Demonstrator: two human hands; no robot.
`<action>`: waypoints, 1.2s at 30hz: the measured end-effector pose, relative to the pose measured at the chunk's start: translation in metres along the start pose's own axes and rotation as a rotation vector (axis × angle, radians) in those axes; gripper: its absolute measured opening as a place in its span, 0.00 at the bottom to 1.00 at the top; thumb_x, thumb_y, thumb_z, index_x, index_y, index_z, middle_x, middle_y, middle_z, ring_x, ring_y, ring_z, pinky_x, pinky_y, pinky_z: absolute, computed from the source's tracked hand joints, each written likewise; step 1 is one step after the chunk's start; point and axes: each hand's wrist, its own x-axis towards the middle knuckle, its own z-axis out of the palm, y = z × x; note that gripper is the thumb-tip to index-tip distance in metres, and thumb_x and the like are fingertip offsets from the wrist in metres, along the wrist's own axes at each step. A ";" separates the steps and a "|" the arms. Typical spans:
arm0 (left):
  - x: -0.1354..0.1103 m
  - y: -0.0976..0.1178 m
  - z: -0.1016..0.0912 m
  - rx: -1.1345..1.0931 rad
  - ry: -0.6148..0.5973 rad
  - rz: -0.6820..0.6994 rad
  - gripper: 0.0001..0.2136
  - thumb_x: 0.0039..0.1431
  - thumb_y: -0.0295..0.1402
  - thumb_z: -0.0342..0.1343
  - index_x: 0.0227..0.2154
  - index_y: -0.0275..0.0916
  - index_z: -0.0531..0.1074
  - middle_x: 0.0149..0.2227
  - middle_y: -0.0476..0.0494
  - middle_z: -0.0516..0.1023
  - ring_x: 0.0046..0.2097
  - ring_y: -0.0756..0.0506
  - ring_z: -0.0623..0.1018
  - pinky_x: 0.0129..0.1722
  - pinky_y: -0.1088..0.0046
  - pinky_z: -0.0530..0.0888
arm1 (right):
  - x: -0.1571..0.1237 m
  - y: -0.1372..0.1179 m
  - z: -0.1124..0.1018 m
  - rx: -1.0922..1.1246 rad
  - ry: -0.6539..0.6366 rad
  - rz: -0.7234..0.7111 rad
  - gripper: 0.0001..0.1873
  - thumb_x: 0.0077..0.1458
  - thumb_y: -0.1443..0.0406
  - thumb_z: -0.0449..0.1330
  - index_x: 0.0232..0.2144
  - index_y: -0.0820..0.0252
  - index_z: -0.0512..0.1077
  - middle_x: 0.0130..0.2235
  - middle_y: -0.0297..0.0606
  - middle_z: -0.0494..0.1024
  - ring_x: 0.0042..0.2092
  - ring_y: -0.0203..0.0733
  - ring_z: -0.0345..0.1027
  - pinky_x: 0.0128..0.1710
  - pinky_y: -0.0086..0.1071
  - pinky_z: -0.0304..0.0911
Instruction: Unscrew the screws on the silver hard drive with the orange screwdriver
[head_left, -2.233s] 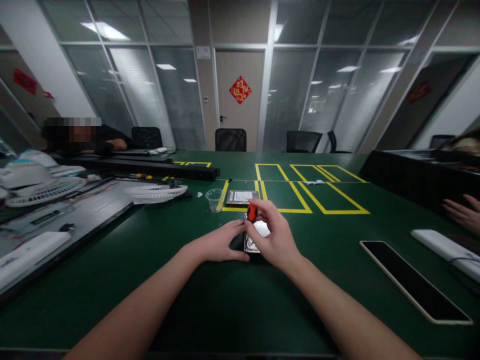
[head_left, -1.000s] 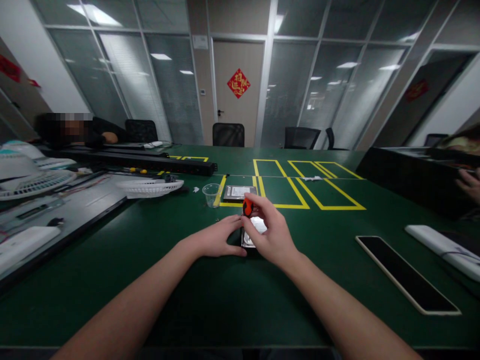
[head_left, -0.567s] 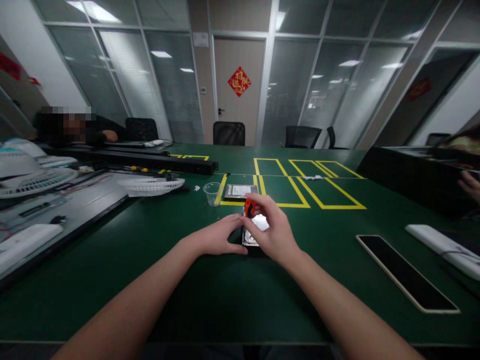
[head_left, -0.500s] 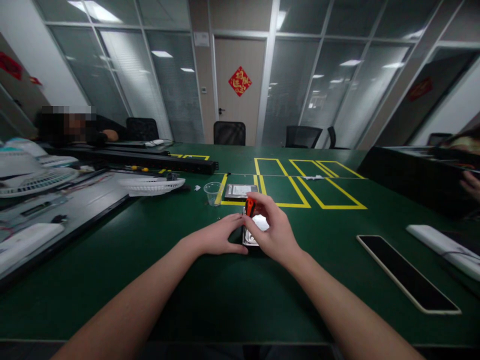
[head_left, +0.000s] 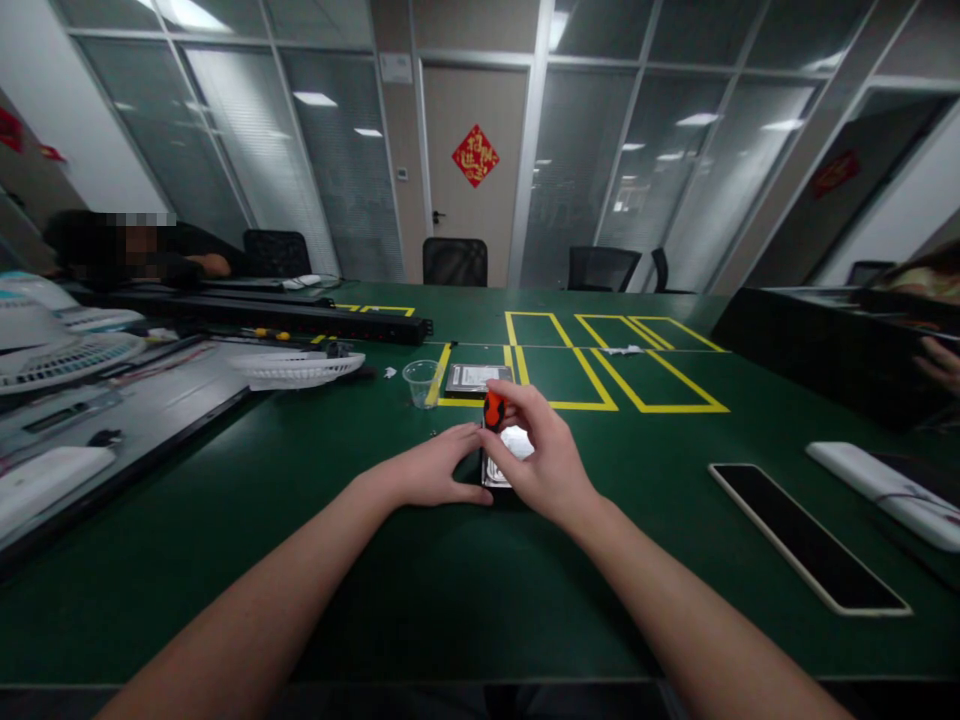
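A silver hard drive [head_left: 501, 468] lies flat on the green table [head_left: 450, 580] in front of me. My left hand [head_left: 431, 470] rests against its left edge, fingers curled around the side, steadying it. My right hand [head_left: 544, 455] is above the drive, fingers pinched on a small screwdriver with an orange-red handle [head_left: 493, 409] that stands upright over the drive's far end. Most of the drive is hidden under my right hand.
A second hard drive [head_left: 478, 378] and a clear plastic cup [head_left: 420, 382] sit just beyond, by yellow tape boxes [head_left: 592, 375]. White fan grilles [head_left: 296, 367] lie left. A dark tablet [head_left: 806, 535] and white keyboard [head_left: 885, 482] are right. Another person's hand [head_left: 941, 360] shows far right.
Both hands stay on the drive and screwdriver. Only the camera shifts a little; the other person's hand at far right has drawn back from the table.
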 end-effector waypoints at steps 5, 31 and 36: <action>0.000 -0.002 -0.001 0.010 -0.008 -0.018 0.48 0.66 0.55 0.86 0.83 0.45 0.78 0.88 0.26 0.75 0.90 0.17 0.72 0.92 0.30 0.68 | -0.002 -0.002 0.001 0.007 -0.007 0.026 0.33 0.79 0.69 0.66 0.79 0.43 0.74 0.65 0.46 0.88 0.56 0.53 0.89 0.59 0.52 0.89; -0.002 0.002 -0.002 0.011 0.009 0.002 0.44 0.67 0.53 0.86 0.81 0.48 0.79 0.87 0.30 0.77 0.89 0.18 0.75 0.91 0.33 0.71 | 0.002 -0.004 -0.003 -0.050 0.009 0.023 0.27 0.80 0.66 0.69 0.76 0.45 0.77 0.58 0.43 0.87 0.52 0.52 0.86 0.56 0.51 0.88; -0.002 0.003 -0.003 0.012 0.003 0.008 0.45 0.67 0.55 0.86 0.81 0.48 0.79 0.86 0.29 0.78 0.90 0.17 0.73 0.91 0.32 0.70 | 0.000 -0.006 -0.001 0.000 -0.020 0.050 0.32 0.79 0.69 0.65 0.79 0.44 0.74 0.63 0.46 0.87 0.57 0.55 0.90 0.60 0.54 0.90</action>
